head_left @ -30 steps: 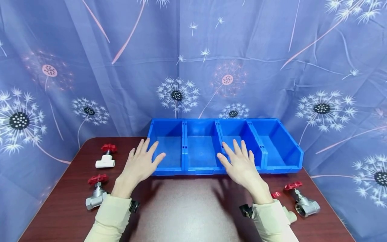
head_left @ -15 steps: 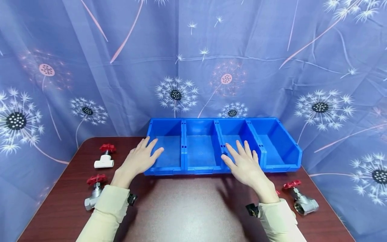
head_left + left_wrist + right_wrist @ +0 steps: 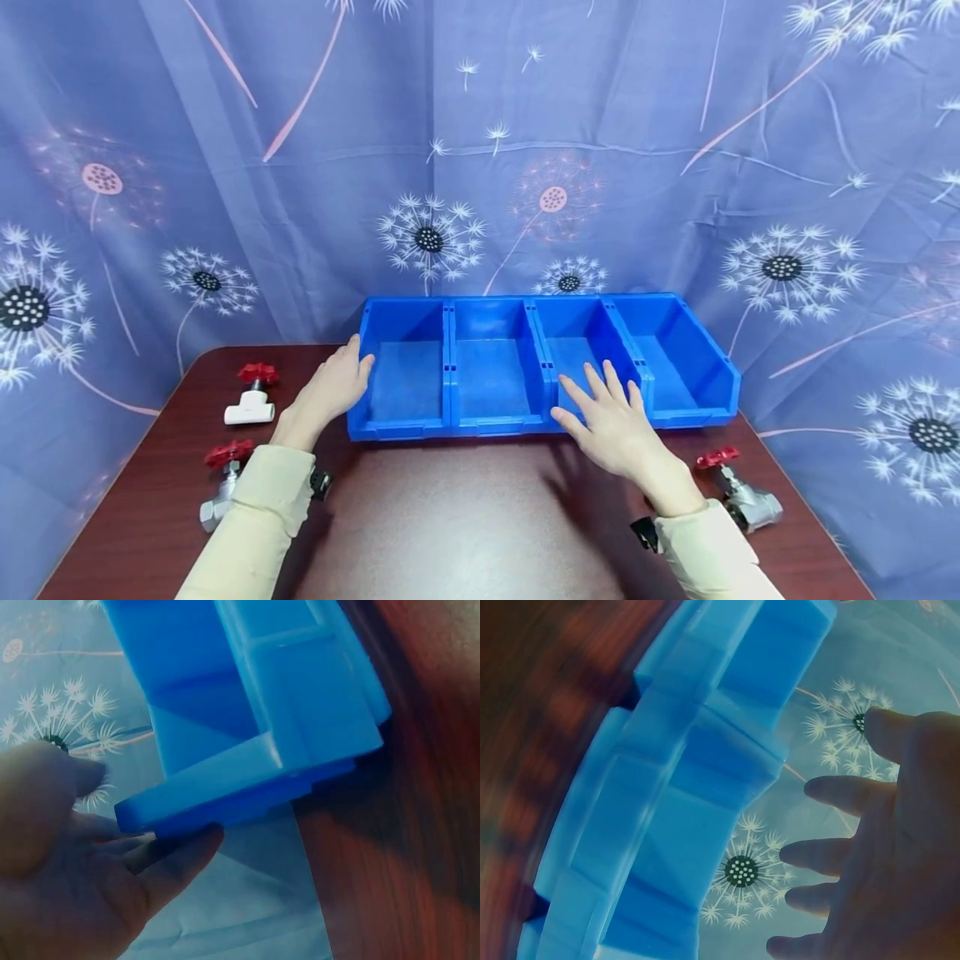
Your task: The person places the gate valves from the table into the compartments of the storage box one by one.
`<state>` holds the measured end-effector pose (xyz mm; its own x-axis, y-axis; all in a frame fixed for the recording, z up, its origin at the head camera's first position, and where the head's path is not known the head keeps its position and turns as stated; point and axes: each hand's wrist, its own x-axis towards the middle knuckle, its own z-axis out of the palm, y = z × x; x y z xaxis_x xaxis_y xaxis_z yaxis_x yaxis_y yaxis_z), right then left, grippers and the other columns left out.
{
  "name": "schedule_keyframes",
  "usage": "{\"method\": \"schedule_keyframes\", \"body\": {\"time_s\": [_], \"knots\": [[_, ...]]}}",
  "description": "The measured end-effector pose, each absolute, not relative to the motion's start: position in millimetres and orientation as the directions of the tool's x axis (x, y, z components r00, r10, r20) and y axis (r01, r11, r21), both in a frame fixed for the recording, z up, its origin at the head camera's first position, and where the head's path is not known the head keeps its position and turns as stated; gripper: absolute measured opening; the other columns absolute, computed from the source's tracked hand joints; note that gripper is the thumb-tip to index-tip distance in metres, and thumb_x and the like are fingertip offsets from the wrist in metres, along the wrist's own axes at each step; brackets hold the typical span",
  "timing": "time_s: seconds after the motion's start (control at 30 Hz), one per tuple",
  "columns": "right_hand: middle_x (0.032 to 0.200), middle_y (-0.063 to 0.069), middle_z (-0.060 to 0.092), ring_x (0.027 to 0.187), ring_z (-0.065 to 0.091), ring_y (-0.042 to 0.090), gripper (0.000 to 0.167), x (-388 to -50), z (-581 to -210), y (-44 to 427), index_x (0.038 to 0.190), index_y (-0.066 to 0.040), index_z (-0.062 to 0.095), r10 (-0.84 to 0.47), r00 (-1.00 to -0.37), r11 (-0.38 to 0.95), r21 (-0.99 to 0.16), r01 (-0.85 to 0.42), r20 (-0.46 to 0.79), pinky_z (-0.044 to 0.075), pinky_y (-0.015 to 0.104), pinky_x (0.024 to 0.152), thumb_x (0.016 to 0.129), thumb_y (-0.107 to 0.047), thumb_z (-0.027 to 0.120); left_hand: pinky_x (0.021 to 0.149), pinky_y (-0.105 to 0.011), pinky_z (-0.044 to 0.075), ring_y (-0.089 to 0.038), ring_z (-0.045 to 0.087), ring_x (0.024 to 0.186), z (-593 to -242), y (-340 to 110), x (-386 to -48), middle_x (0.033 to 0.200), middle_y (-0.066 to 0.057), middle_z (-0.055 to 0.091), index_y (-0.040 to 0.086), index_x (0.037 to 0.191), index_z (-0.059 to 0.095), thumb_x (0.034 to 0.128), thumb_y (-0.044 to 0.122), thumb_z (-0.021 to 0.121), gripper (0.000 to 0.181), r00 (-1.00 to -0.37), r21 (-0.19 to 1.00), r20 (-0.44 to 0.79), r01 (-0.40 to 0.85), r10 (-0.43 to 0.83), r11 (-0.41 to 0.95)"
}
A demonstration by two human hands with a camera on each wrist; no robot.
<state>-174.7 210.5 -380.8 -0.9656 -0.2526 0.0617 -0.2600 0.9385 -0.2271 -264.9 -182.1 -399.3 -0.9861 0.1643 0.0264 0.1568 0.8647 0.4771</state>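
Straddling the left end wall [image 3: 202, 782] of the blue storage bins [image 3: 491, 428] with the left hand [image 3: 324, 393], fingers along the outside and thumb toward the inside; cannot tell if pinching the plastic or merely resting against it. Grasping nothing with the right hand [image 3: 617, 429]: released, fingers spread, near the front of the third bin from the left and apart from it in the right wrist view.

Taking the middle of the bin row as the dial, left hand at nine o'clock, right hand at about four. Taking the middle of the wooden tabletop [image 3: 465, 533] as the dial, all four bins at twelve, side by side in one straight row, just before the dandelion-print curtain [image 3: 315, 225]. At ten o'clock, a white tee-shaped valve [image 3: 251, 408] with red handwheel; at nine, a left metal handwheel valve [image 3: 212, 510], partly behind the sleeve; at three, a right metal handwheel valve [image 3: 756, 506].

As a judgement, early in the work: done, the reach to the left end of the row; lacking, any sure hold there and any hold at all by the right hand. Handwheel valves in sight all outside the bins, untouched.
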Motion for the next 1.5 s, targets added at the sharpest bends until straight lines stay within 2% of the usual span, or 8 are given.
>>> {"method": "schedule_keyframes", "body": {"time_s": [0.27, 0.53, 0.73, 0.83, 0.93, 1.0, 1.23, 1.5], "knots": [[0.155, 0.023, 0.027, 0.144, 0.005, 0.047, 0.063, -170, -385, 223, 0.15, -0.016, 0.039, -0.269, -0.959, 0.941, -0.189, -0.281, 0.088, 0.006, 0.071, 0.105, 0.1, -0.054, 0.045, 0.101, -0.058, 0.036, -0.049, 0.046, 0.124, -405, -188, -272, 0.138, -0.036, 0.043, -0.017, 0.143, 0.029, 0.1064, 0.019, 0.033, 0.051, -0.993, 0.467, 0.006, 0.107, 0.118, 0.878], [0.153, 0.025, 0.03, 0.143, 0.01, 0.049, 0.063, -166, -385, 233, 0.149, -0.014, 0.042, -0.254, -0.962, 0.945, -0.186, -0.269, 0.101, 0.009, 0.071, 0.105, 0.1, -0.053, 0.045, 0.096, -0.057, 0.041, -0.047, 0.053, 0.117, -412, -193, -276, 0.129, -0.034, 0.052, -0.014, 0.139, 0.038, 0.1067, 0.023, 0.034, 0.049, -0.996, 0.536, 0.03, 0.09, 0.088, 0.84], [0.151, 0.026, 0.033, 0.142, 0.013, 0.05, 0.063, -162, -386, 242, 0.147, -0.013, 0.045, -0.25, -0.962, 0.947, -0.182, -0.266, 0.11, 0.012, 0.071, 0.104, 0.1, -0.054, 0.044, 0.094, -0.057, 0.043, -0.046, 0.054, 0.115, -415, -197, -277, 0.127, -0.033, 0.053, -0.012, 0.138, 0.039, 0.1071, 0.028, 0.032, 0.05, -0.998, 0.584, -0.007, 0.048, 0.065, 0.81], [0.15, 0.027, 0.033, 0.141, 0.014, 0.051, 0.065, -159, -387, 248, 0.147, -0.013, 0.045, -0.242, -0.964, 0.949, -0.182, -0.259, 0.113, 0.012, 0.072, 0.103, 0.099, -0.056, 0.044, 0.085, -0.051, 0.047, -0.04, 0.059, 0.101, -418, -199, -278, 0.11, -0.027, 0.06, -0.008, 0.127, 0.047, 0.1071, 0.029, 0.032, 0.045, -0.998, 0.618, -0.022, 0.034, 0.06, 0.786], [0.15, 0.027, 0.033, 0.141, 0.013, 0.052, 0.067, -155, -387, 255, 0.147, -0.012, 0.045, -0.225, -0.968, 0.952, -0.187, -0.242, 0.107, 0.011, 0.072, 0.103, 0.098, -0.058, 0.044, 0.071, -0.04, 0.044, -0.031, 0.055, 0.082, -420, -200, -279, 0.086, -0.016, 0.054, -0.002, 0.108, 0.051, 0.107, 0.03, 0.033, 0.037, -0.998, 0.658, -0.029, 0.02, 0.051, 0.753], [0.15, 0.028, 0.033, 0.141, 0.013, 0.052, 0.068, -153, -387, 261, 0.146, -0.011, 0.045, -0.213, -0.971, 0.955, -0.188, -0.23, 0.106, 0.01, 0.072, 0.103, 0.098, -0.059, 0.043, 0.066, -0.036, 0.038, -0.027, 0.049, 0.075, -422, -201, -280, 0.078, -0.011, 0.046, 0.001, 0.099, 0.049, 0.1071, 0.032, 0.032, 0.035, -0.998, 0.684, -0.037, 0.007, 0.044, 0.729], [0.144, 0.03, 0.04, 0.135, 0.023, 0.056, 0.06, -148, -388, 288, 0.141, -0.008, 0.051, -0.191, -0.97, 0.96, -0.176, -0.217, 0.154, 0.02, 0.074, 0.097, 0.098, -0.05, 0.051, 0.065, -0.035, 0.034, -0.025, 0.042, 0.071, -426, -203, -281, 0.077, -0.01, 0.039, 0.003, 0.093, 0.045, 0.107, 0.038, 0.029, 0.041, -0.998, 0.747, -0.062, -0.034, 0.019, 0.664], [0.134, 0.033, 0.048, 0.124, 0.038, 0.058, 0.054, -141, -394, 323, 0.134, -0.004, 0.057, -0.143, -0.965, 0.977, -0.128, -0.173, 0.218, 0.029, 0.074, 0.092, 0.094, -0.04, 0.062, 0.063, -0.036, 0.035, -0.027, 0.044, 0.068, -425, -198, -281, 0.076, -0.011, 0.043, 0.003, 0.09, 0.047, 0.1064, 0.037, 0.028, 0.042, -0.999, 0.684, -0.046, -0.035, -0.005, 0.729]]}}
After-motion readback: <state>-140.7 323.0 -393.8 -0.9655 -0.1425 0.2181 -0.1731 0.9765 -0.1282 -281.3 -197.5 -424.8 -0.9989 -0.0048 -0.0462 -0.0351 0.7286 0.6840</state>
